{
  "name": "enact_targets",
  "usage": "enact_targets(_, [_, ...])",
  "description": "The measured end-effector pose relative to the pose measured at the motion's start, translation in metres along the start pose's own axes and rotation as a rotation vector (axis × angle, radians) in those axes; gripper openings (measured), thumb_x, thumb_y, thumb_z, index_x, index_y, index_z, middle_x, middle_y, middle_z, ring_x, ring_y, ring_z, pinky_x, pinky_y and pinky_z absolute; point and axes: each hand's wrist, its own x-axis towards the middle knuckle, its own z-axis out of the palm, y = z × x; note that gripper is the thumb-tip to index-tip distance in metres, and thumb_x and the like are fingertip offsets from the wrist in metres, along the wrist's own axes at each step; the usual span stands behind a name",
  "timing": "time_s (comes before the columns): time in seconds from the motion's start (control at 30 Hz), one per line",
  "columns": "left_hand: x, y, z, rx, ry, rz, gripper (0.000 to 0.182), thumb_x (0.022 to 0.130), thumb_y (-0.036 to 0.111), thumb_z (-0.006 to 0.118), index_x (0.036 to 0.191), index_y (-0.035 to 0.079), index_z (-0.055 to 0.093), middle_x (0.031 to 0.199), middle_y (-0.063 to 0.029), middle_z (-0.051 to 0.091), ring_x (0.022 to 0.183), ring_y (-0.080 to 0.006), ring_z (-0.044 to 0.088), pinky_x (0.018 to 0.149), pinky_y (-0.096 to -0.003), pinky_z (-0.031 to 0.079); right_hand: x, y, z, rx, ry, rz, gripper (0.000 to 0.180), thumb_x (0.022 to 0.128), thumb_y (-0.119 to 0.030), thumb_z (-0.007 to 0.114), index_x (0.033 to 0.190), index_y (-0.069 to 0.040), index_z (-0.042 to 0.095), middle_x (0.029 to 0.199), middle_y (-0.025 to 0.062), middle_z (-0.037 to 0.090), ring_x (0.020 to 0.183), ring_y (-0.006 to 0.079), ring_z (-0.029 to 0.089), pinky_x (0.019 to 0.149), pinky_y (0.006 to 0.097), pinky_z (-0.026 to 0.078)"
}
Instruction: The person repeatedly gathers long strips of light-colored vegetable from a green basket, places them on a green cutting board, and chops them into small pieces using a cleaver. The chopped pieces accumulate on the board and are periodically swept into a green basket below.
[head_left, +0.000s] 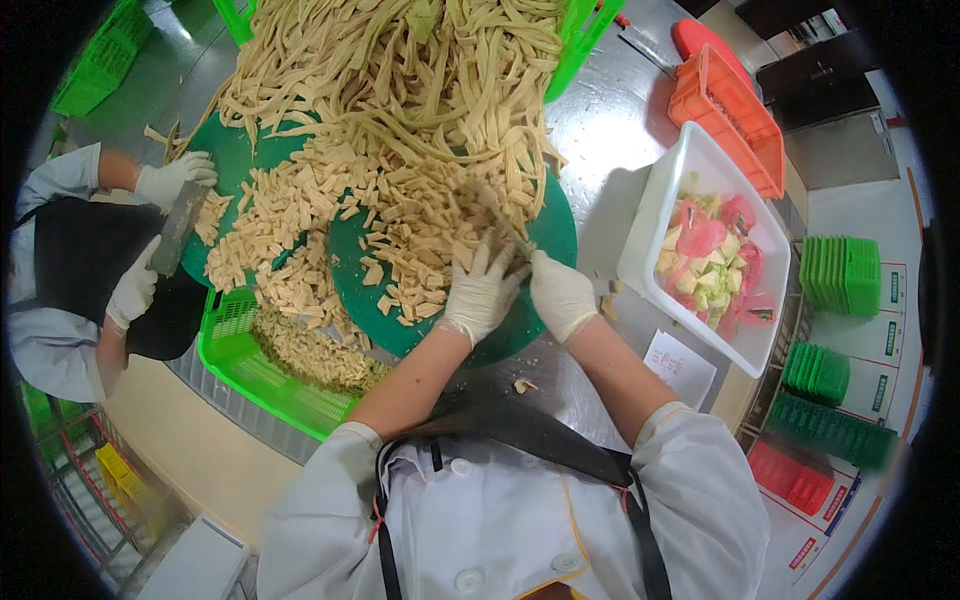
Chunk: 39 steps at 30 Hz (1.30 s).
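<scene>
In a pale glove, my right hand (561, 295) is closed on a knife handle. The knife blade (496, 206) is blurred and runs away to the upper left over cut vegetable pieces (424, 217). My left hand (484, 289), gloved too, lies with spread fingers on the pieces just left of the handle; its fingertips are partly lost in blur, so its hold is unclear. Under both is a round green cutting board (349, 262). Long pale yellow-green vegetable strips (420, 82) spill from a heap beyond onto the board.
Left, a co-worker's gloved hands (176, 180) handle a cleaver (180, 225) at another green board (259, 146). A green basket (232, 337) of chopped pieces sits below the boards. Right stand a white tub (645, 240), an orange crate (690, 90) and a paper (679, 367) bearing writing.
</scene>
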Motion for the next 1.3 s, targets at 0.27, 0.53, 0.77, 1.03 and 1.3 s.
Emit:
enact_targets(0.27, [-0.071,-0.073,-0.020,0.264,0.188,-0.202,0.033,0.088,0.028,0.076,0.121,0.029,0.078,0.152,-0.0003,0.059,0.152,-0.0345,0.045,0.102,-0.0679,0.044,0.014,-0.093,0.018,0.132,-0.108,-0.255,0.015,0.102,-0.009,0.056,0.106,-0.004,0.070,0.096,0.0231,0.080,0.090,0.0427,0.080,0.078,0.0531,0.064])
enact_targets(0.53, [-0.209,-0.152,-0.044,0.285,0.281,-0.520,0.043,0.089,0.026,0.082,0.131,0.021,0.075,0.157,-0.0177,0.056,0.153,-0.0512,0.041,0.120,-0.0679,0.034,0.023,-0.203,0.048,0.264,-0.223,-0.588,0.011,0.101,-0.009,0.056,0.106,-0.005,0.065,0.087,0.0204,0.076,0.084,0.0436,0.078,0.073,0.0541,0.062])
enact_targets(0.77, [-0.139,-0.098,-0.049,0.022,0.423,-0.505,0.056,0.094,0.025,0.079,0.148,0.019,0.067,0.159,-0.0174,0.051,0.152,-0.0445,0.040,0.126,-0.0635,0.026,0.007,-0.089,0.009,0.270,0.082,-0.209,0.012,0.105,-0.016,0.056,0.111,-0.011,0.065,0.086,0.0189,0.074,0.079,0.0437,0.075,0.070,0.0584,0.059])
enact_targets(1.03, [0.062,-0.041,-0.020,0.054,-0.052,0.367,0.035,0.100,0.031,0.069,0.135,0.029,0.073,0.137,-0.0054,0.061,0.143,-0.0352,0.047,0.123,-0.0661,0.030,0.003,0.040,0.001,0.139,0.378,0.161,0.032,0.107,-0.022,0.058,0.135,-0.009,0.065,0.104,0.0231,0.078,0.094,0.0455,0.076,0.081,0.0587,0.058])
enact_targets(1.3, [0.065,-0.193,-0.059,0.381,0.114,-0.159,0.030,0.102,0.034,0.064,0.129,0.023,0.071,0.129,-0.0042,0.065,0.133,-0.0285,0.054,0.123,-0.0689,0.029,0.013,0.043,-0.006,0.220,0.228,0.166,0.024,0.108,-0.026,0.059,0.126,-0.010,0.063,0.101,0.0210,0.077,0.093,0.0455,0.075,0.081,0.0594,0.057])
